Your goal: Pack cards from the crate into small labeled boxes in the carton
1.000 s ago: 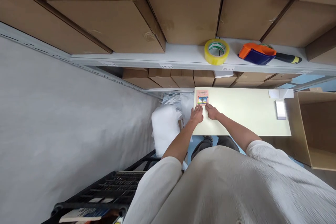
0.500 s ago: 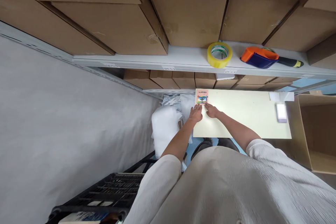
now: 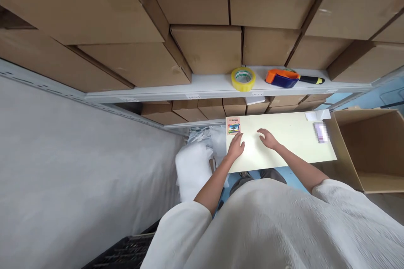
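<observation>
A small pink booklet [image 3: 233, 126] with a tree picture on its cover lies flat in the far left corner of the pale yellow table [image 3: 293, 138]. Just below its near edge is my left hand [image 3: 236, 146], fingers stretched out and holding nothing. My right hand [image 3: 268, 138] hovers over the table to the right of the booklet, apart from it, with its fingers parted and nothing in them. At the table's right end lie a purple item [image 3: 321, 132], its surface blurred, and a folded white paper piece [image 3: 317, 115].
Above the table runs a grey shelf with cardboard boxes [image 3: 206, 50], a yellow tape roll [image 3: 243, 86] and an orange-and-blue tape dispenser [image 3: 282, 79]. White foam sheets [image 3: 193, 170] are piled left of the table. An open carton [image 3: 345, 155] stands at right, a black crate [image 3: 126, 252] at lower left.
My right hand has left the booklet's edge and moved right. My left hand stays near the booklet, slightly lower. The head view has shifted upward and right.
</observation>
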Available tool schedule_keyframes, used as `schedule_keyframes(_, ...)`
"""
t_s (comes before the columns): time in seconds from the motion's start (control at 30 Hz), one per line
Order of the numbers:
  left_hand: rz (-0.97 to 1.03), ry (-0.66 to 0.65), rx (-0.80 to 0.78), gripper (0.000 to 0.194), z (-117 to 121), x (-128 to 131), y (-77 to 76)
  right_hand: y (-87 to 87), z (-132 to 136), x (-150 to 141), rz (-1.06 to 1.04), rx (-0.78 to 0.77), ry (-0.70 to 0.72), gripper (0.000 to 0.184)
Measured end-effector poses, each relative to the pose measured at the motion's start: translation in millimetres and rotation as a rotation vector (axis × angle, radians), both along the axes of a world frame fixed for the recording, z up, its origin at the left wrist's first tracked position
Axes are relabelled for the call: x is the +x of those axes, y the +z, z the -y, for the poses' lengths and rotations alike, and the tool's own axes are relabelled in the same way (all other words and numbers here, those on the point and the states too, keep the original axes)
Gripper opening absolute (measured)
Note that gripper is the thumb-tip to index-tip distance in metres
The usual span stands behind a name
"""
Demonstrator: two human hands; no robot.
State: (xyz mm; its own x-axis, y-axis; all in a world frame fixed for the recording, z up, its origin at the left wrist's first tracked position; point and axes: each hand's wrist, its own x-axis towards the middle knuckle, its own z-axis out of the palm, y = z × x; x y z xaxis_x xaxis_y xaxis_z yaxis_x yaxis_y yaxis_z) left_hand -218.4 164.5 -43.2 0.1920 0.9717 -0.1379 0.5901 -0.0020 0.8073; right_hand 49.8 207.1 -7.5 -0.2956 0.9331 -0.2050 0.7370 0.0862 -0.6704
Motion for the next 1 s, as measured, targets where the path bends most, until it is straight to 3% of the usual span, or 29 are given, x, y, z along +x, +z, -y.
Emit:
schedule_keyframes(0.13,0.085,0.002,0.037,0.053,1.8,29.2,21.1,30.8,-11.1,66.8,-0.07,0.133,-0.2,0.042)
schedule_keyframes(0.3,0.151,0.034,0.065,0.045,2.8,65.9,43.8,89.7,-56.7,140.0,-0.109,0.456,-0.322,0.037)
schedule_keyframes(0.43,0.166,0.042,0.074,0.041,5.0,97.9,57.5,142.4,-103.9,177.8,-0.037,0.684,-0.35,0.038)
schedule_keyframes(0.6,0.169,0.094,0.106,0.039,10.0,141.8,69.0,189.0,-155.1,203.7,0.138,0.723,-0.283,0.043)
schedule_keyframes(0.73,0.17,0.15,0.127,0.039,18.8,174.1,69.3,202.1,-187.7,215.8,0.234,0.669,-0.217,0.045)
schedule_keyframes(1.0,0.137,0.244,0.082,0.038,48.3,213.4,67.3,194.7,-223.9,224.2,0.196,0.624,-0.104,0.038)
